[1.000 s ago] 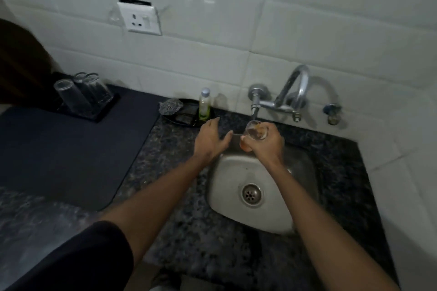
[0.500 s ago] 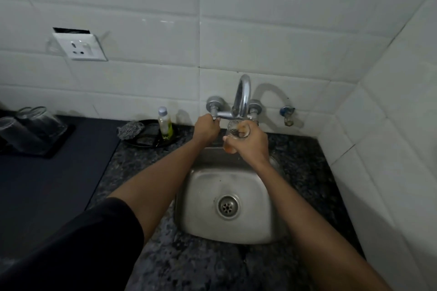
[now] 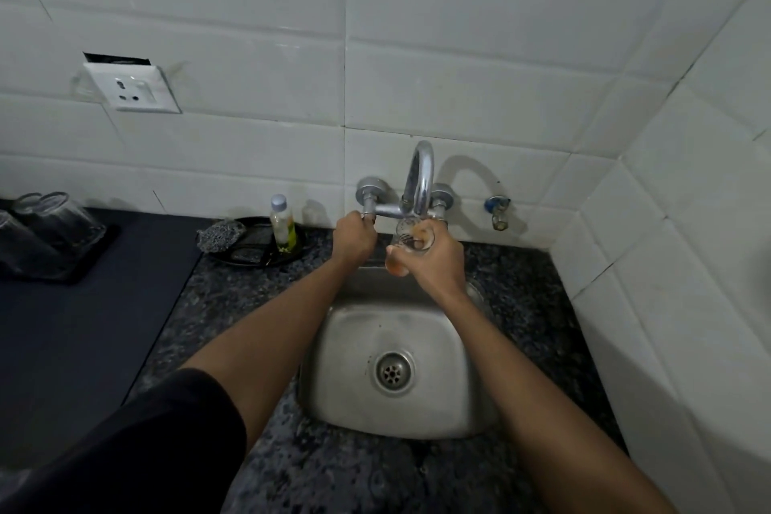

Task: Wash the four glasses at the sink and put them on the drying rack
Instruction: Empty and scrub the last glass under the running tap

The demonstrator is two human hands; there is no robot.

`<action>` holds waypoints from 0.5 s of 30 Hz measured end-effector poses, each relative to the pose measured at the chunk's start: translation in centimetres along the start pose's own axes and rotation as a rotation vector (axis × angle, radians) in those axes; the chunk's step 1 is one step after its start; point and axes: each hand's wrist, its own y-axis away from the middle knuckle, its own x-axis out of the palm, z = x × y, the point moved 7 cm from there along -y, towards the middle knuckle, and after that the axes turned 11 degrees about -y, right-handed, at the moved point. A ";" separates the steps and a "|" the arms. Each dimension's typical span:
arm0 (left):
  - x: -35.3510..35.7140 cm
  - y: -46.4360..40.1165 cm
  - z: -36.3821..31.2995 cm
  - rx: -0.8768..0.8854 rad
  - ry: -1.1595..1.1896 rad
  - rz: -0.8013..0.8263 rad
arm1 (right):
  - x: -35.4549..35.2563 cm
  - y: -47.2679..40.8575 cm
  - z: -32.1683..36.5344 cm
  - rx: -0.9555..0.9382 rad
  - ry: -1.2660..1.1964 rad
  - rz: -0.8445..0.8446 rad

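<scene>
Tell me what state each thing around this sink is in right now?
Glass: held upright under the spout, orange residue inside.
Right hand: grips the glass.
Left hand: grips the left tap handle.
Tap: no water stream visible.
Sink: basin looks drained, drain open.
Glasses on rack: upside down.
Soap bottle: upright, capped.
Wall socket: nothing plugged in.

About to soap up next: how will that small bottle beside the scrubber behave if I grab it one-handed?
The small bottle looks tall and narrow, standing upright on the dark tray, so it would likely tip if nudged sideways. It seems like light plastic, probably easy to lift. Its smooth wall may be slippery for a wet hand.
</scene>
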 end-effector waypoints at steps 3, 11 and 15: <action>-0.1 -0.1 -0.1 -0.011 -0.001 -0.008 | -0.1 0.2 0.1 0.000 0.006 0.000; 1.2 -0.3 1.3 -0.141 0.167 0.082 | -0.1 0.4 0.3 -0.021 0.015 -0.005; 5.5 4.0 1.9 -0.570 0.695 0.540 | -0.2 0.3 0.3 -0.043 0.000 0.007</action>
